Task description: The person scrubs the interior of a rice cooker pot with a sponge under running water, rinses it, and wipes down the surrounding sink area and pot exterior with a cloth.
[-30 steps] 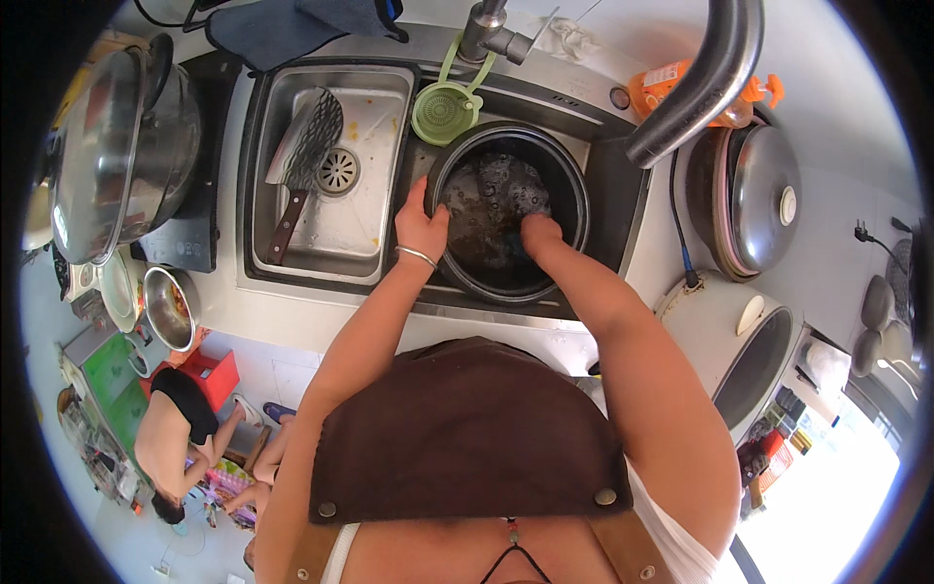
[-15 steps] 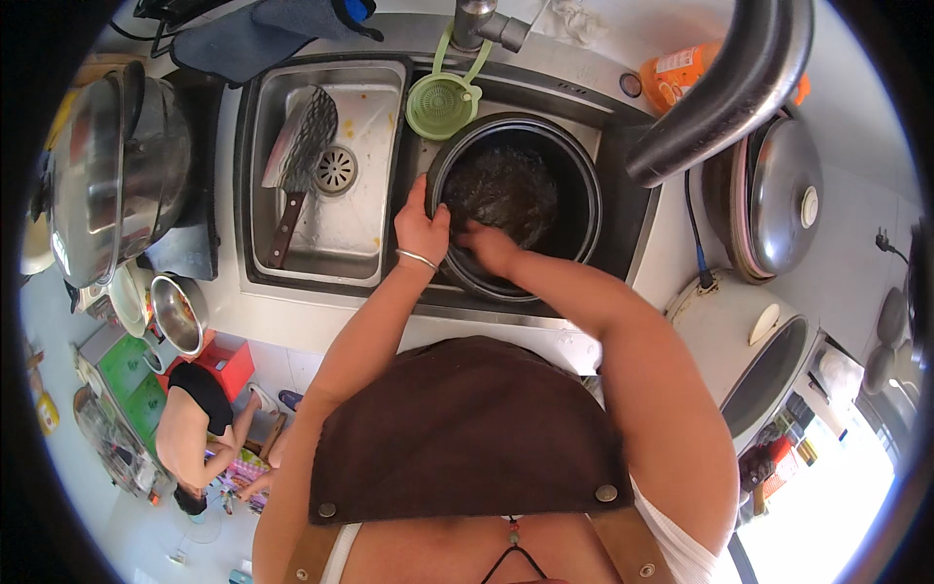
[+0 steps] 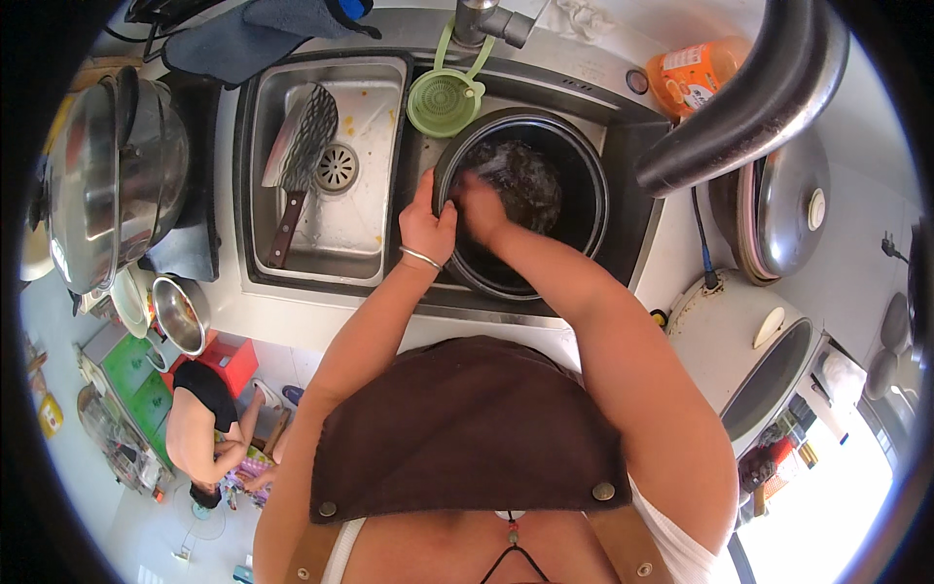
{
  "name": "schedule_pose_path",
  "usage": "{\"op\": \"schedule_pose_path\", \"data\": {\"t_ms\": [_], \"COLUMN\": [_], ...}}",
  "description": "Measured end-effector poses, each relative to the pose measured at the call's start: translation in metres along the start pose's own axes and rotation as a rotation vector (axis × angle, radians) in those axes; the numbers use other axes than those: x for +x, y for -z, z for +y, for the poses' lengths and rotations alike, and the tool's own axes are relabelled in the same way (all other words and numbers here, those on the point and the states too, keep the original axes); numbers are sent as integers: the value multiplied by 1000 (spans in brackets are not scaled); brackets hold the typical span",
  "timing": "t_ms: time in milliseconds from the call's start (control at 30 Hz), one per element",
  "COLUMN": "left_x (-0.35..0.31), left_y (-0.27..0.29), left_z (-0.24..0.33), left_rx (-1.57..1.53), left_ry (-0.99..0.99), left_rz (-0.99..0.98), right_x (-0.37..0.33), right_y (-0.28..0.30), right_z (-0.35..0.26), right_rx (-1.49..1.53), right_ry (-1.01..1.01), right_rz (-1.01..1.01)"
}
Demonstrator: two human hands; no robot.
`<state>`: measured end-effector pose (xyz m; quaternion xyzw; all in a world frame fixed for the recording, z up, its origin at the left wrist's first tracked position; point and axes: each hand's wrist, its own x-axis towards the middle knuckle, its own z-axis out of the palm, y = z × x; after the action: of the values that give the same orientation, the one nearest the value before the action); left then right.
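Note:
A round black pot (image 3: 581, 222) stands in the right basin of the sink, with dark, rippling water (image 3: 533, 185) inside. My left hand (image 3: 426, 232) is closed on the pot's left rim, thumb on the inner side and fingers outside. Inside the pot, near its left wall, is my right hand (image 3: 483, 209); its fingers are blurred and partly hidden by the water. A green strainer (image 3: 445, 102) with two long arms hangs from the tap (image 3: 477, 24), just behind the pot. In the left basin (image 3: 365, 229) lies a cleaver (image 3: 300, 156) with a patterned blade and brown handle, beside the drain.
A thick curved metal tube (image 3: 749, 117) crosses the upper right, near an orange bottle (image 3: 693, 76). To the right is a large white cooker (image 3: 730, 336) with a metal lid (image 3: 790, 206). Clear pot lids (image 3: 88, 185) and a steel bowl (image 3: 181, 313) are left. Another person (image 3: 199, 433) bends low behind.
My right hand has moved up and slightly left inside the pot, and the water ripples more brightly. My left hand stays on the rim.

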<state>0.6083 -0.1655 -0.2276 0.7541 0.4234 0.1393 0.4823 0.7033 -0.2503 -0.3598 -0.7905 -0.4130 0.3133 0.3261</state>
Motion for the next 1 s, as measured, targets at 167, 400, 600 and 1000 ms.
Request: {"op": "schedule_pose_path", "data": {"t_ms": [167, 400, 600, 1000], "left_x": [1, 3, 5, 1], "left_y": [1, 0, 3, -17], "left_z": [-9, -1, 3, -11], "left_rx": [-14, -68, -45, -46], "left_ry": [22, -38, -37, -81], "left_rz": [25, 42, -4, 71], "right_x": [-64, 28, 6, -82], "right_y": [55, 62, 6, 57], "right_z": [32, 84, -2, -23], "right_rx": [-354, -384, -107, -215], "right_ry": [55, -208, 82, -447], "right_rz": [-513, 455, -77, -594]}}
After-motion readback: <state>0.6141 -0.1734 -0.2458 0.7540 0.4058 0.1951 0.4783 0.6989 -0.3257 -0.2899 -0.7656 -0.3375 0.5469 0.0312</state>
